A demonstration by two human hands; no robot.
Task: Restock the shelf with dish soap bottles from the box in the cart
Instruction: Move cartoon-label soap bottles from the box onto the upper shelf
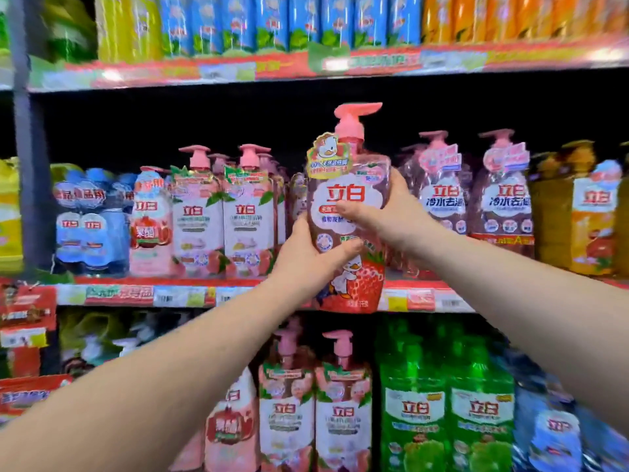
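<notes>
I hold a pink pump dish soap bottle (347, 185) with a strawberry and duck label upright in front of the middle shelf (136, 294). My left hand (306, 260) grips its lower left side. My right hand (384, 212) grips its right side, thumb across the label. The bottle's base hangs just below the shelf's front edge, before a gap between pink bottles (224, 216) on the left and darker pink bottles (469, 199) on the right. The box and cart are out of view.
Blue bottles (92, 219) and yellow ones stand at the middle shelf's left, orange bottles (585, 212) at its right. The upper shelf (238, 71) carries blue, yellow and orange packs. The lower shelf has pink (316, 410) and green bottles (446, 413).
</notes>
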